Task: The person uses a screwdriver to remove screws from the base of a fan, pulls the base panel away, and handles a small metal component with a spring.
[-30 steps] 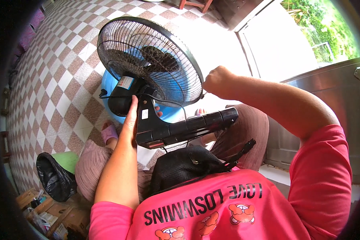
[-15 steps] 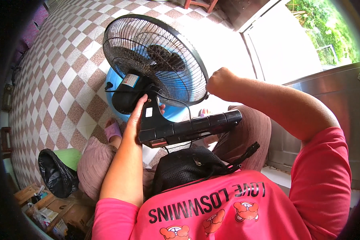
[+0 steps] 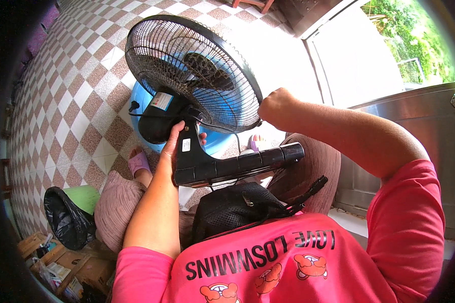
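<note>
Plug (image 3: 134, 106) has risen — left fingers (image 3: 176, 133) hold fan (image 3: 159, 129).

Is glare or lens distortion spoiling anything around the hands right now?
Head view: the doorway and the floor near the right hand wash out to white; head view: floor tiles curve toward the dark picture border; head view: the fan and left hand look reasonably sharp, but the right hand's fingertips are out of sight.

The head camera, a wide fisheye, looked steeply down and forward from above the pink shirt (image 3: 338, 272) to the fan (image 3: 207, 76) close below, the checkered floor (image 3: 81, 101) curving away toward the view's dark rim.
</note>
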